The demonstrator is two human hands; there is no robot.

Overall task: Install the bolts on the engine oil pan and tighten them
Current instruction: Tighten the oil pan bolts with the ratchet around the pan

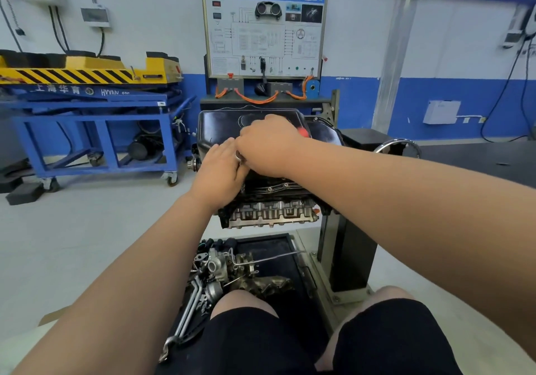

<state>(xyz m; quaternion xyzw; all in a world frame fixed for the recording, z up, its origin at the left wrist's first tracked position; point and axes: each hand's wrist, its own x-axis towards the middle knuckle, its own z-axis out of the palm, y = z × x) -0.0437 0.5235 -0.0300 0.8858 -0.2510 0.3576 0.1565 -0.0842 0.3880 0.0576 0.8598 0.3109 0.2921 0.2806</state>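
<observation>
Right hand [269, 145] grips a red-handled tool [304, 133] over the oil pan [220, 125]; left hand [220, 168], fingers straight, touches its socket [238, 156].

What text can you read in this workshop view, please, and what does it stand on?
"上海华育": front rail of the blue steel lift trolley.
"HY...": same rail, remainder blurred.
Too blurred to read: the Chinese header and small labels on the white wiring-diagram board.
</observation>
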